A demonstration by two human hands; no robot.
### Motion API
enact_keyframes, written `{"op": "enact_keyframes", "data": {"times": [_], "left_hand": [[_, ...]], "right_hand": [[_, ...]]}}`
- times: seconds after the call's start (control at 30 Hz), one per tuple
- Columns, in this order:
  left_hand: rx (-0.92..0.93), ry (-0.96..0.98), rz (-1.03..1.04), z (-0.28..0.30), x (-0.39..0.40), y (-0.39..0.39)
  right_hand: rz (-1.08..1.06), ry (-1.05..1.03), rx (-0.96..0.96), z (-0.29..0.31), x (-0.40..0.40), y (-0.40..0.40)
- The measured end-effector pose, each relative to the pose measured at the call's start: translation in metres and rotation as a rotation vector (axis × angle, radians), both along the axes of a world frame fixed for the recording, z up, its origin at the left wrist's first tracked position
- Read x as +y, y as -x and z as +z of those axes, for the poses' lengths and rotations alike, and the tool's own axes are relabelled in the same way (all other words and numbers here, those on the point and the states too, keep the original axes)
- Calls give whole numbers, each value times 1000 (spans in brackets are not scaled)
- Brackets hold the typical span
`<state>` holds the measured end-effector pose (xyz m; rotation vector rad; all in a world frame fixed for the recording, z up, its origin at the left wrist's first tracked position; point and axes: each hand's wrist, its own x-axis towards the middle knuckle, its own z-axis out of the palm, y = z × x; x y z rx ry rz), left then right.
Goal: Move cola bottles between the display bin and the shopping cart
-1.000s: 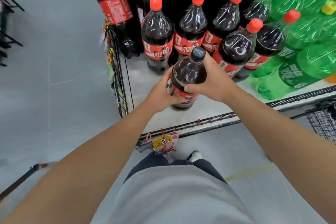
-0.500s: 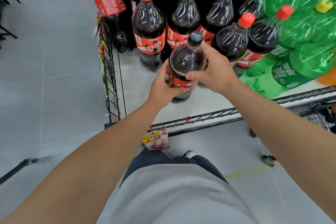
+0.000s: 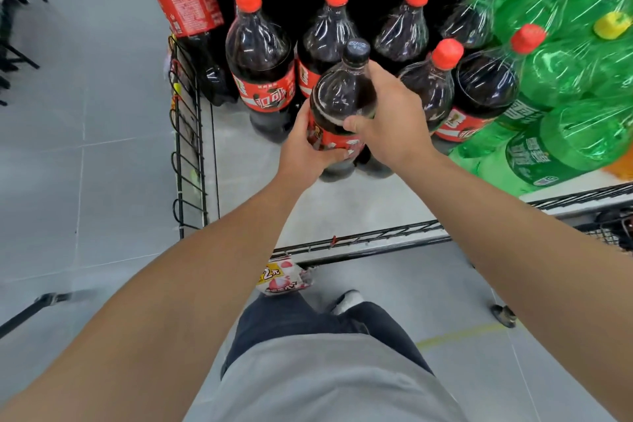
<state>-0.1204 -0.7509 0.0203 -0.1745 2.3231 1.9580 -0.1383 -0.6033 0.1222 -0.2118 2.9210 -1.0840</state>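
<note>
A large cola bottle with a black cap (image 3: 342, 99) stands upright over the pale floor of the wire display bin (image 3: 359, 245). My left hand (image 3: 305, 151) grips its red label from the left. My right hand (image 3: 390, 120) wraps its shoulder from the right. Its base sits close in front of a row of red-capped cola bottles (image 3: 263, 68). Whether the base touches the bin floor I cannot tell. A corner of the shopping cart (image 3: 613, 228) shows at the right edge.
Green soda bottles (image 3: 565, 113) with yellow caps fill the bin's right side. More cola is stacked behind. A price tag (image 3: 282, 277) hangs from the bin's front rail. Grey floor lies to the left, and a black bar (image 3: 30, 312) crosses the lower left.
Both hands have carried the black-capped bottle further into the bin, closer to the red-capped row. The grip has stayed the same.
</note>
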Motion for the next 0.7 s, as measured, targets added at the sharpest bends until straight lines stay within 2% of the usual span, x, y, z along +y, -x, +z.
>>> {"op": "enact_keyframes", "data": {"times": [0.23, 0.43, 0.57, 0.7], "left_hand": [[-14, -4, 27, -7, 2, 1], [5, 136, 45, 10, -1, -4], [16, 404, 52, 30, -9, -25], [-11, 647, 52, 52, -14, -57]], "right_hand": [[6, 23, -2, -6, 2, 1], [18, -6, -20, 3, 1, -1], [35, -30, 2, 9, 4, -12], [164, -181, 51, 9, 20, -37]]}}
